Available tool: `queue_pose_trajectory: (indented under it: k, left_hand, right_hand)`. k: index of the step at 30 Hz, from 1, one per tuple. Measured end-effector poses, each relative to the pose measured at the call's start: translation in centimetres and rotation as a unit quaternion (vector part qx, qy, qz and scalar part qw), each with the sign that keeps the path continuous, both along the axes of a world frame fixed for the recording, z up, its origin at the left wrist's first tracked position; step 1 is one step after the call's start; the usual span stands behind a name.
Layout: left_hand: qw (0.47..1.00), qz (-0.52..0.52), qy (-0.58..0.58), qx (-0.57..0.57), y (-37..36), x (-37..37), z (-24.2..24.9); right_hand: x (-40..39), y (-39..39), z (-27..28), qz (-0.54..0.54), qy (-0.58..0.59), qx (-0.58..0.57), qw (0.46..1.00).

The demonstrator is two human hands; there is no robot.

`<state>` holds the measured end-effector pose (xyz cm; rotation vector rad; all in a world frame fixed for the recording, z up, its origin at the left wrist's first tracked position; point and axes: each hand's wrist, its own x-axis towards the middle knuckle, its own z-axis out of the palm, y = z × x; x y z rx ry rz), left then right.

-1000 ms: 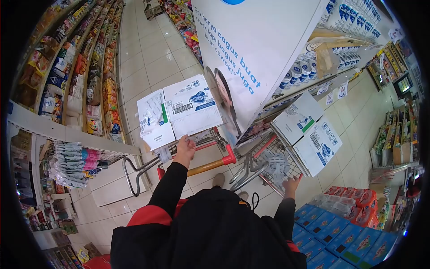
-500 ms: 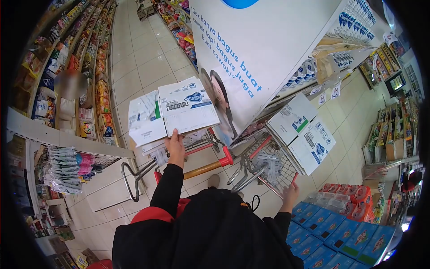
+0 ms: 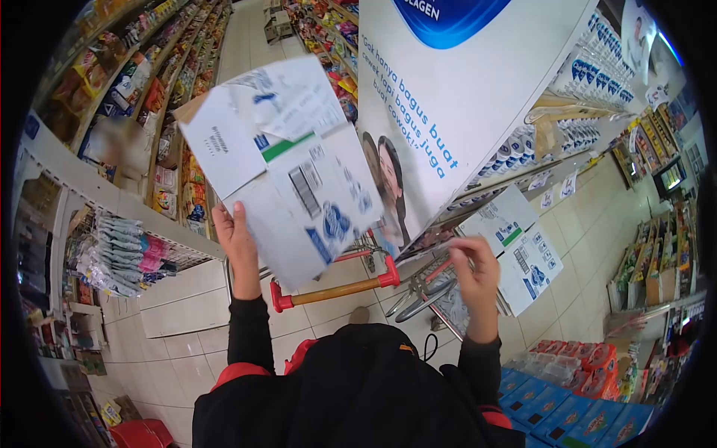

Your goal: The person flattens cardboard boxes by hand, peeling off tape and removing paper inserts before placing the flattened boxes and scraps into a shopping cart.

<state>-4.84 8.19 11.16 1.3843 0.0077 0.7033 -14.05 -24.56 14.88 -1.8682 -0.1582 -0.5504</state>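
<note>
My left hand (image 3: 235, 231) grips the near left edge of a white cardboard carton (image 3: 258, 209) with blue print, a barcode and a green stripe. The carton is lifted and tilted above a shopping trolley with a wood-and-red handle (image 3: 336, 292). My right hand (image 3: 476, 272) is raised with nothing in it, its fingers loosely bent and a little apart, over a second wire trolley. Just beyond that hand, another white carton (image 3: 532, 272) of the same print leans on the second trolley.
A large white display stand (image 3: 441, 97) rises in front, with packs on its right side. Snack shelves (image 3: 179, 82) line the left. Bagged goods (image 3: 123, 254) hang nearby at left, and blue boxes (image 3: 575, 411) are stacked at lower right.
The left carton has been raised off its trolley and turned, with my left hand moving to its left edge. My right hand has left the second trolley's rim and come up and inward.
</note>
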Motion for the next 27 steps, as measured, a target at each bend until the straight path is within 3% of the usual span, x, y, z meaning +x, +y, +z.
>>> queue_pose_trajectory:
  k: [3,5,8,10,13,15,17,18,19,20,21,23,24,26,27]
  left_hand:
    - [0.996,-0.011,0.038,0.078,1.7,-2.6,1.6]
    - [0.993,-0.011,0.047,0.105,1.7,-4.6,3.1]
    - [0.981,-0.041,0.094,0.167,1.7,-7.2,4.1]
    - [0.977,-0.051,0.1,0.181,1.5,-8.5,4.6]
    - [0.972,-0.026,0.108,0.207,2.6,-9.8,4.1]
    - [0.968,-0.018,0.132,0.213,3.7,-10.6,4.1]
    - [0.963,-0.013,0.158,0.218,4.5,-11.4,4.2]
    - [0.955,-0.006,0.18,0.234,4.8,-11.8,4.2]
    - [0.947,0.0,0.201,0.251,5.0,-11.9,4.3]
    - [0.946,0.0,0.202,0.253,5.0,-12.0,4.4]
    - [0.949,0.004,0.195,0.249,5.0,-12.0,4.4]
    - [0.951,0.007,0.187,0.244,5.0,-11.9,4.4]
    - [0.952,0.009,0.174,0.252,5.1,-11.8,4.4]
    - [0.952,0.009,0.16,0.262,5.8,-11.9,4.1]
    - [0.958,0.012,0.16,0.238,6.9,-12.2,3.6]
  right_hand:
    - [3.9,4.7,3.8,0.121,-0.083,-0.15,0.978]
    - [6.0,8.9,4.5,0.118,-0.173,-0.172,0.963]
    - [7.0,13.2,4.3,0.066,-0.19,-0.198,0.959]
    - [7.6,14.5,3.6,-0.041,-0.207,-0.307,0.928]
    - [8.2,14.1,1.4,0.061,-0.124,-0.357,0.924]
    - [8.8,13.3,0.9,0.103,-0.099,-0.288,0.947]
    - [9.7,12.3,0.9,0.16,-0.065,-0.033,0.984]
    - [9.9,12.1,0.9,0.161,-0.064,-0.032,0.984]
    - [10.1,12.0,0.9,0.216,0.026,0.155,0.964]
    - [10.1,11.9,0.9,0.26,0.115,0.336,0.898]
    - [10.0,12.0,0.8,0.259,0.115,0.337,0.898]
    - [9.9,12.1,0.9,0.273,0.15,0.528,0.79]
    - [10.1,11.9,0.8,0.271,0.148,0.529,0.79]
    - [10.9,10.8,0.0,0.091,0.188,0.702,0.68]
    - [11.2,9.6,-1.1,0.091,0.187,0.703,0.68]
